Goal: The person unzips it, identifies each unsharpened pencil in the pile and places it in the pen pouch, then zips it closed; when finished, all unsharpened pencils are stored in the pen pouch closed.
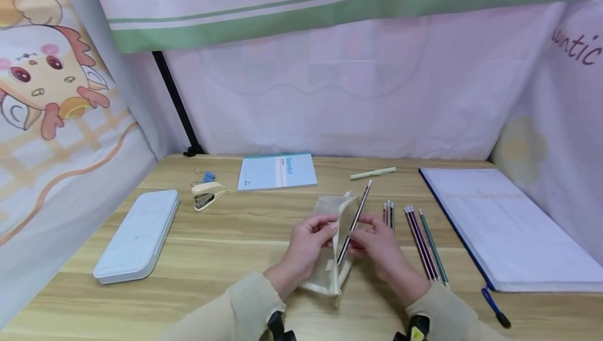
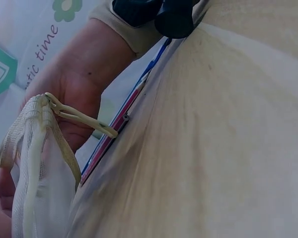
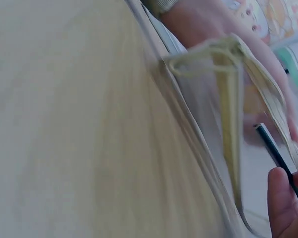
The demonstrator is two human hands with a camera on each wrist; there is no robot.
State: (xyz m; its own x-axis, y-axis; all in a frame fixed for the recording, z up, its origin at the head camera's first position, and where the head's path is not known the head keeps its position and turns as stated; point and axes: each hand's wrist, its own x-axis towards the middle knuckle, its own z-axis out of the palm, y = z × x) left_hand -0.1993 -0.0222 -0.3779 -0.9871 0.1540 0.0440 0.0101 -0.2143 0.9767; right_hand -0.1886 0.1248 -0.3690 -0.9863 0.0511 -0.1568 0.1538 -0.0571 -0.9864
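Observation:
A pale mesh zip pouch [image 1: 318, 278] stands partly open above the table, its zip edge facing up. My left hand [image 1: 305, 246] pinches the left edge of its mouth between thumb and fingers. My right hand [image 1: 379, 249] pinches a dark striped pencil [image 1: 360, 207] by its lower part. The pencil tilts, its white end up, and its lower end is within the pouch mouth. In the right wrist view the dark tip of the pencil [image 3: 277, 154] points toward the opening. A cream zip pull [image 2: 84, 118] hangs from the pouch end in the left wrist view.
Right of my right hand lie several purple-striped pencils [image 1: 420, 241], a green pencil [image 1: 433, 246] and short striped pencils [image 1: 388, 213]. Around the table are a thick notebook [image 1: 513, 231], a green pen [image 1: 373, 173], a blue booklet [image 1: 278, 172], a stapler [image 1: 208, 194] and a white case [image 1: 137, 236].

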